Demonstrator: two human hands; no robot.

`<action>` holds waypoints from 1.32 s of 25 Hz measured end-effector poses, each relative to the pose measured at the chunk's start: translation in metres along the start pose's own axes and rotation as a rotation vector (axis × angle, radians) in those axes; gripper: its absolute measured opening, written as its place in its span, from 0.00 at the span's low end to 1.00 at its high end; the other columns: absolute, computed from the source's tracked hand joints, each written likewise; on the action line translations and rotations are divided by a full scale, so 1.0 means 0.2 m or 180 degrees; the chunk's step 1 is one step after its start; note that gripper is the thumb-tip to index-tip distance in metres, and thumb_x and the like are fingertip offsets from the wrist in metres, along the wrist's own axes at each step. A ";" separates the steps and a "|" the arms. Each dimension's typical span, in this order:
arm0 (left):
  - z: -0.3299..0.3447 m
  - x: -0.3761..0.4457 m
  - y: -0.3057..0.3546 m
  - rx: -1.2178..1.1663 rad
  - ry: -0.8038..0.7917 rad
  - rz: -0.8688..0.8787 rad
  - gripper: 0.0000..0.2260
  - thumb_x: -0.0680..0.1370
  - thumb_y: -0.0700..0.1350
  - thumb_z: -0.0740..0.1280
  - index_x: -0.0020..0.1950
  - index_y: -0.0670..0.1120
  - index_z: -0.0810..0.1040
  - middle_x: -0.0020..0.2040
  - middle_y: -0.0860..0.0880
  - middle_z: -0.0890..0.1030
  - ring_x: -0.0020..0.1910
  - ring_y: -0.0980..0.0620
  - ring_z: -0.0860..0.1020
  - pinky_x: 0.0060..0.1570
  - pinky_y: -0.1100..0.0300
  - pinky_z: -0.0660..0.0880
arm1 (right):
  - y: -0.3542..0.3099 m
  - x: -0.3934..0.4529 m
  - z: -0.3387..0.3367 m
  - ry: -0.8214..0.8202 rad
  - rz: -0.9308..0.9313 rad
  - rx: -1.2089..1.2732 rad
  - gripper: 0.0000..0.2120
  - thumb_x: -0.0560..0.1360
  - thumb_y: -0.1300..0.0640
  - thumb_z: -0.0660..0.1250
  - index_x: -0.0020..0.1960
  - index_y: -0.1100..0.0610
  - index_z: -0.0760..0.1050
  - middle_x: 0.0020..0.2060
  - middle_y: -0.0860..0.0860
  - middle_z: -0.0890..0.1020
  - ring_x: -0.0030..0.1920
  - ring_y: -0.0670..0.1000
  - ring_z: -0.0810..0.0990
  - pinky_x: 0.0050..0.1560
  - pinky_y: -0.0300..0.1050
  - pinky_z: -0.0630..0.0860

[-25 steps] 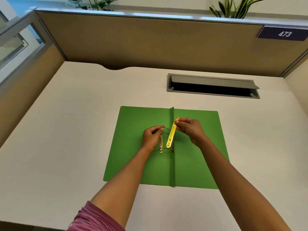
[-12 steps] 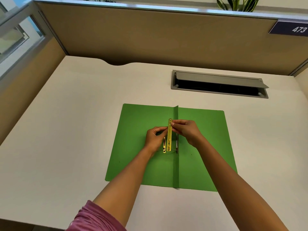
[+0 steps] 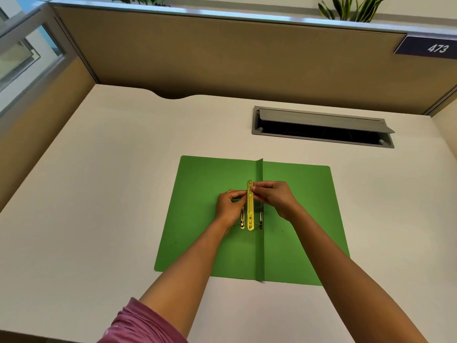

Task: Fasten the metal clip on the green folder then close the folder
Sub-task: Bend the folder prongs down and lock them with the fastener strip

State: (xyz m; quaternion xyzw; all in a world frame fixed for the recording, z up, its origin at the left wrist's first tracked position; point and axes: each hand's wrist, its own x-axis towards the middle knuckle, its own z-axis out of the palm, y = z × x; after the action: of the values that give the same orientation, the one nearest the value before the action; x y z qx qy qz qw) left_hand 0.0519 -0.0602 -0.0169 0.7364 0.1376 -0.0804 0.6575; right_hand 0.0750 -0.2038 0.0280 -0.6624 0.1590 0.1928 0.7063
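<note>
A green folder (image 3: 205, 219) lies open and flat on the desk, its raised spine fold (image 3: 259, 251) running front to back. A gold metal clip bar (image 3: 250, 211) lies lengthwise just left of the spine. My right hand (image 3: 274, 196) pinches the bar's far end. My left hand (image 3: 230, 206) grips the bar's middle from the left. A thin metal prong (image 3: 242, 219) stands left of the bar and another prong (image 3: 261, 216) right of it, near the spine.
A grey cable hatch (image 3: 321, 120) with its lid propped open is set in the white desk (image 3: 99, 194) behind the folder. Tan partition walls (image 3: 222, 58) enclose the back and left. A sign reading 473 (image 3: 430, 47) hangs top right.
The clip bar went from tilted, with its far end lifted to the right, to straight and low beside the spine. Both hands closed in on it.
</note>
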 end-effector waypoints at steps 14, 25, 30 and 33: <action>-0.06 -0.01 0.03 0.0073 -0.0514 -0.0128 0.11 0.79 0.39 0.67 0.51 0.30 0.82 0.50 0.45 0.77 0.50 0.52 0.75 0.52 0.66 0.75 | 0.04 0.01 -0.01 0.0273 0.0065 -0.0146 0.11 0.74 0.68 0.69 0.55 0.72 0.78 0.41 0.58 0.83 0.39 0.50 0.82 0.39 0.33 0.82; -0.10 -0.01 0.03 0.0126 -0.0904 -0.0194 0.11 0.79 0.38 0.68 0.53 0.30 0.81 0.61 0.43 0.76 0.60 0.50 0.74 0.67 0.54 0.71 | 0.30 -0.30 -0.06 0.0399 -0.1026 -0.1810 0.09 0.71 0.64 0.67 0.46 0.52 0.81 0.42 0.46 0.83 0.42 0.44 0.81 0.42 0.34 0.77; -0.08 -0.01 0.04 0.0096 -0.0843 -0.0217 0.11 0.79 0.37 0.67 0.54 0.29 0.80 0.60 0.43 0.76 0.60 0.50 0.74 0.66 0.56 0.71 | 0.36 -0.35 0.00 0.0045 -0.1761 -0.2518 0.06 0.72 0.56 0.73 0.49 0.51 0.83 0.43 0.43 0.82 0.41 0.39 0.77 0.40 0.27 0.70; -0.08 -0.02 0.04 0.0109 -0.0815 -0.0221 0.11 0.79 0.36 0.67 0.54 0.28 0.80 0.59 0.45 0.75 0.59 0.50 0.74 0.65 0.56 0.72 | 0.38 -0.33 0.01 0.0352 -0.1875 -0.2517 0.03 0.72 0.59 0.73 0.46 0.53 0.84 0.39 0.47 0.82 0.36 0.40 0.77 0.39 0.32 0.73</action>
State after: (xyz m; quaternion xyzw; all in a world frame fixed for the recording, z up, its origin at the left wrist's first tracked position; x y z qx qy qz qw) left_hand 0.0508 -0.0462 -0.0057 0.7260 0.0767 -0.1987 0.6539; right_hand -0.0201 -0.2014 -0.0062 -0.9056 -0.0831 -0.0048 0.4159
